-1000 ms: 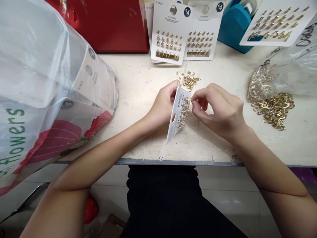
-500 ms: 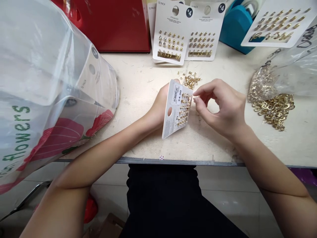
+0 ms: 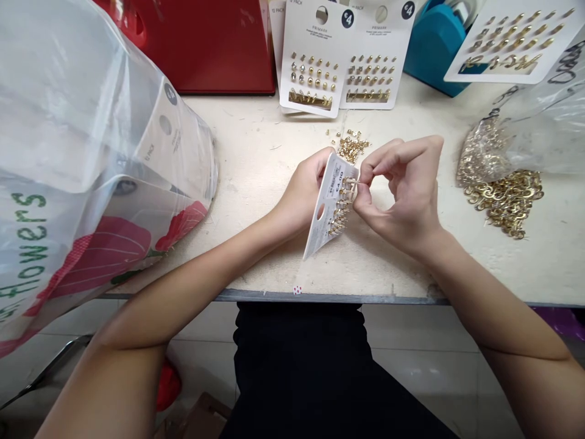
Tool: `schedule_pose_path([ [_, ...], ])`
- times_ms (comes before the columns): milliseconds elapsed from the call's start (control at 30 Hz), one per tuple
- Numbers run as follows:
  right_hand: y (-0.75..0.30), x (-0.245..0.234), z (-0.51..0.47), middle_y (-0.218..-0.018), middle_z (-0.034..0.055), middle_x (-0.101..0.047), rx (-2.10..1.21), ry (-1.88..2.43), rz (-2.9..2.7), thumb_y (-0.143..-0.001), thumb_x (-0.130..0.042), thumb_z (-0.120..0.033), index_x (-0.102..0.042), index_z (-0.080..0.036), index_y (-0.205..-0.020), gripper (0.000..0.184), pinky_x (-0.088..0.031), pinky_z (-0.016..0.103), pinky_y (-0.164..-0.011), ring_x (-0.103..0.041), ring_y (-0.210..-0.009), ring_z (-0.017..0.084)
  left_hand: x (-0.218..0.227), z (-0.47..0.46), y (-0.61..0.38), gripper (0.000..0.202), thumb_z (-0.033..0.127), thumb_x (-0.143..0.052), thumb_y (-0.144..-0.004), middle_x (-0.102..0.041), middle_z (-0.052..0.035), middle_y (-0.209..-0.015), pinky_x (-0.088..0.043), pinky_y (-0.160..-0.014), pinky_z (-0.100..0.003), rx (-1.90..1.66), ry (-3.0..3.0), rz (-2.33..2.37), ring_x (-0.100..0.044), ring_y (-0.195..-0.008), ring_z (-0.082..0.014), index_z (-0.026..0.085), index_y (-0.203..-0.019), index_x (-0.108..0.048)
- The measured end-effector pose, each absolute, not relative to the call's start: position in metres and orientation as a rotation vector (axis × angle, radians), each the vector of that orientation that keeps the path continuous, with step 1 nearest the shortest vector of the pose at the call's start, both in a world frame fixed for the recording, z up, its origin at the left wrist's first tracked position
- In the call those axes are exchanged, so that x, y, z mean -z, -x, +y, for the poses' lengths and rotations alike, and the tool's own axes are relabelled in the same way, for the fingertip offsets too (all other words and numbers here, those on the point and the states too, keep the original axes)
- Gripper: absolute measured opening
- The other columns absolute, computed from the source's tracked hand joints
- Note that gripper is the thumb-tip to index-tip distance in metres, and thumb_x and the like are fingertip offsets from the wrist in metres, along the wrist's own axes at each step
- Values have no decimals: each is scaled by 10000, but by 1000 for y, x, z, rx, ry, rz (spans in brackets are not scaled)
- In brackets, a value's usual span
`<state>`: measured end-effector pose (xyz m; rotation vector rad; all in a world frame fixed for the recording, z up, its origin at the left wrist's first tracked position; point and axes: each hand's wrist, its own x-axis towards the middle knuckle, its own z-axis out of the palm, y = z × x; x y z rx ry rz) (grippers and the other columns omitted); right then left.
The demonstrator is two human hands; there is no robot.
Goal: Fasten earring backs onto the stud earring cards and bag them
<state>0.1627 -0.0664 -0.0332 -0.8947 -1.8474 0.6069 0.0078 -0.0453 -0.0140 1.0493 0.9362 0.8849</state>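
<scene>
My left hand [image 3: 306, 186] is closed on a white earring card [image 3: 322, 214], held up on edge over the table with its back side, price sticker and gold posts facing me. Most of that hand's fingers are hidden behind the card. At the card's upper right edge, the thumb and index finger of my right hand [image 3: 404, 192] are pinched together against the posts. Whatever sits in the pinch is too small to make out. Just beyond the card lies a small heap of gold earring backs [image 3: 351, 147].
Finished-looking earring cards [image 3: 315, 46] lean at the back beside a red box [image 3: 219, 49] and a blue tape dispenser [image 3: 434, 42]. At right, gold hoop-like pieces [image 3: 507, 201] spill from a clear bag [image 3: 543, 143]. A large printed plastic bag [image 3: 105, 158] stands left.
My right thumb and index finger have moved left to the card's edge and closed there, with the other fingers curling. The card has shifted slightly right and turned more edge-on.
</scene>
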Motion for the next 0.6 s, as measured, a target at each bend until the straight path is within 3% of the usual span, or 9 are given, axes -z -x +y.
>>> schedule_pose_path([
  [167, -165, 33, -67, -884, 21, -476, -688, 913, -1857, -842, -583, -115, -385, -258, -990, 285, -534, 353, -614, -559, -749, 177, 22, -45, -6, 619, 535, -907, -498, -454, 39, -539, -319, -506, -232, -909, -1103, 885, -396, -538, -62, 172, -572, -410],
  [333, -167, 36, -66, -902, 20, -512, -770, 946, -1845, -871, -606, -153, -411, -243, -967, 235, -555, 358, -669, -586, -779, 171, 26, -46, -6, 563, 487, -850, -643, -419, 37, -564, -345, -503, -241, -916, -1154, 924, -399, -530, -72, 181, -595, -379],
  [433, -171, 32, -62, -901, 21, -502, -838, 918, -1832, -890, -597, -183, -404, -246, -974, 219, -562, 368, -689, -574, -787, 174, 27, -46, -3, 563, 452, -857, -638, -452, 24, -615, -408, -552, -245, -875, -1150, 889, -458, -595, -93, 179, -631, -363],
  [533, -177, 25, -59, -983, 48, -478, -843, 857, -1892, -881, -609, -236, -409, -260, -1032, 252, -564, 395, -712, -542, -845, 199, 34, -44, 7, 554, 575, -773, -690, -499, 0, -693, -491, -640, -281, -868, -1060, 799, -532, -690, -128, 186, -687, -378],
  [600, -179, 21, -59, -1096, 76, -452, -781, 798, -1985, -857, -650, -311, -410, -282, -1150, 380, -573, 436, -761, -518, -952, 241, 40, -43, 13, 530, 673, -620, -781, -505, -25, -730, -510, -672, -312, -861, -1045, 749, -568, -761, -161, 196, -728, -394],
])
